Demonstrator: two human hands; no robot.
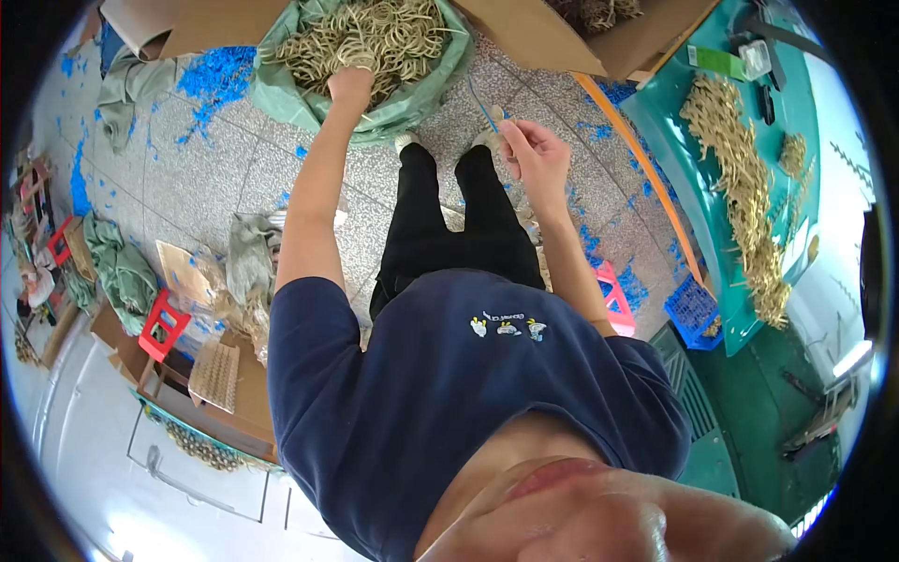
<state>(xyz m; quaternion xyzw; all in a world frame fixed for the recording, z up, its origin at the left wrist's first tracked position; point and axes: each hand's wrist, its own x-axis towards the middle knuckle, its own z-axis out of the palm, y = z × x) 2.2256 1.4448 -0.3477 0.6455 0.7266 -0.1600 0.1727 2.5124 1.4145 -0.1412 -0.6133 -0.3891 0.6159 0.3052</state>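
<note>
Head view: your left hand [351, 86] is down among the pale-gold, thin, curled loops [407, 37] heaped in the pale-green woven sack [272, 92] at your feet. A bunch sits right at those fingertips, but the fingers are mostly buried; can't tell whether they're gripping or just resting. Your right hand [540, 161] is apart from the sack, over your lower leg, thumb and forefinger pinched narrow on a slim blue strip [483, 106] whose free end points toward the sack. Material not readable at this size.

Handling, my guess: loops are light, springy, fairly smooth, not very fragile, but prone to snagging each other. Best hold is several together by their outer curves, not one buried strand. Strip looks light and bendy; pinch near one end.

Around you: speckled grey floor [370, 178] with blue shreds [217, 82], brown cardboard box [534, 36] ahead-right, teal table [669, 140] bearing gold-coloured strips [735, 178].
</note>
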